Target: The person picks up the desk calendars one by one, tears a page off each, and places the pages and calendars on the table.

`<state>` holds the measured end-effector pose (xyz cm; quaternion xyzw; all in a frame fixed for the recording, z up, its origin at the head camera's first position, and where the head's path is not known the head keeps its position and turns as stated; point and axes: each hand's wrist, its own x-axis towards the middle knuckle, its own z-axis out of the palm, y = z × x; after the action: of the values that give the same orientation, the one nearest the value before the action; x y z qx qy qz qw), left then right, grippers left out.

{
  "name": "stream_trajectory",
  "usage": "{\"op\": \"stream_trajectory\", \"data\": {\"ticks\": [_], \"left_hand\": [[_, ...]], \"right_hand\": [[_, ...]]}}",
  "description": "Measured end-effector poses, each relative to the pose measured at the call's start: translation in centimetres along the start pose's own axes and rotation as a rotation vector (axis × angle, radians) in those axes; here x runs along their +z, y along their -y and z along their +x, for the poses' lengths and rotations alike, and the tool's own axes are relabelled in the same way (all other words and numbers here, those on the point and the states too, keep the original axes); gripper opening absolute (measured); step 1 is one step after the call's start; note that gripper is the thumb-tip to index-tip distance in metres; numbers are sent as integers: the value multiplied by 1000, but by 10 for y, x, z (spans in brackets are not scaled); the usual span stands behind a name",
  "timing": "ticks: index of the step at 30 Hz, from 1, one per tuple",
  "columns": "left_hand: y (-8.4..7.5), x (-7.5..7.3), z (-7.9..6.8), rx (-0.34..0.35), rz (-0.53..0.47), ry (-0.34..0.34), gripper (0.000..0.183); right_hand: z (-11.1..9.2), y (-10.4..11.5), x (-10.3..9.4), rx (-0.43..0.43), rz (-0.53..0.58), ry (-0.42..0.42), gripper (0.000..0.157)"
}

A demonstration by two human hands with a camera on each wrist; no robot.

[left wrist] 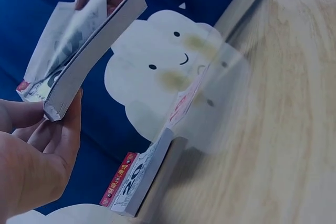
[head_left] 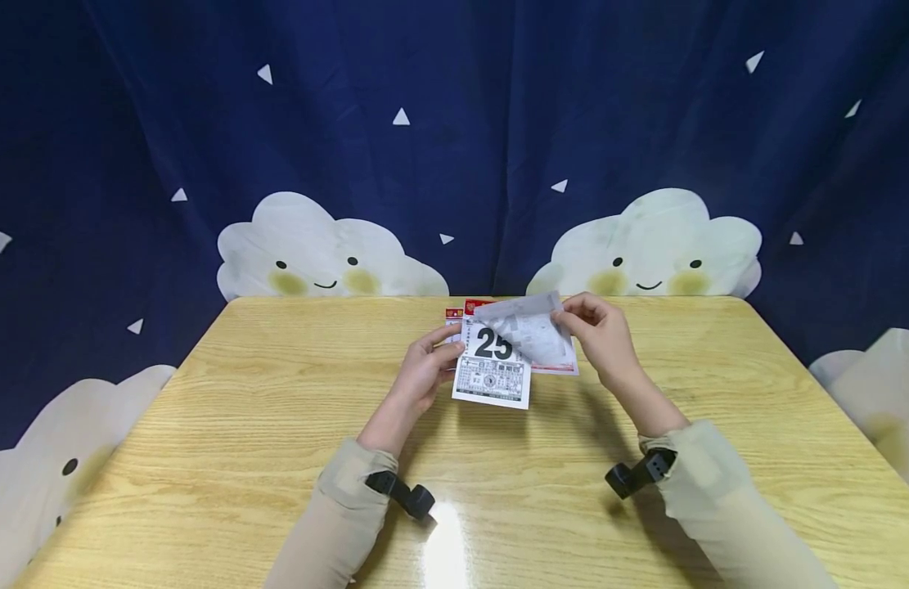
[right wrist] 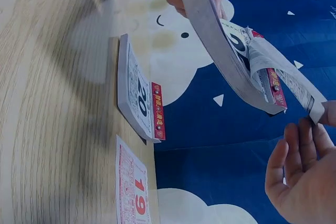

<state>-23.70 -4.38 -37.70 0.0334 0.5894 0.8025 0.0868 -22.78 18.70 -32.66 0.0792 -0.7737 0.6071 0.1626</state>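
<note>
My left hand (head_left: 423,366) grips the left edge of a thick tear-off calendar (head_left: 491,388), thumb on the front and fingers behind. Its top page reads 25 in black, under a red header strip. Between thumb and fingers, my right hand (head_left: 605,337) pinches the corner of a thin calendar page (head_left: 535,334). That page is lifted and curled back across the upper right of the pad, still meeting it near the header. In the left wrist view, the block of page edges (left wrist: 100,56) faces the camera, held above the table.
A second calendar pad (right wrist: 137,95) reading 20 lies on the wooden table (head_left: 277,384) near its far edge. Beside it is a loose sheet (right wrist: 131,184) with a red 19. A dark blue curtain (head_left: 454,123) with cloud prints hangs behind the table.
</note>
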Motion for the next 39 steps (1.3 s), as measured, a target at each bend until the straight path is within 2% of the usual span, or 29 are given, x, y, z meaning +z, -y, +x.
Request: {"op": "stream_trajectory", "data": {"ticks": [3,6,13,19,24,29,35,39], "left_hand": [[0,0,-1,-3,-2,7,44],[0,0,-1,-3,2,5,44],[-1,0,-1,21,34,-2,42],[-1,1,-3,39,98,-3,40],[-1,2,-3,39,112,-15,39],[-2,3,-3,35,104,-22,39],[-2,4,-4,23,70,-23,41],[-1,0,-4,17,44,-16,42]], "right_hand": [[1,-1,0,10,22,-3,10],[2,-1,1,19,22,10,4],[5,-1,-1,21,-8,35,18],[8,1,-2,25,-52,37,20],[8,3,-5,50,-75,28,22],[7,2,-5,96,-23,18,22],[4,2,-2,170,47,-33,5],[4,2,-2,207,102,-62,9]]}}
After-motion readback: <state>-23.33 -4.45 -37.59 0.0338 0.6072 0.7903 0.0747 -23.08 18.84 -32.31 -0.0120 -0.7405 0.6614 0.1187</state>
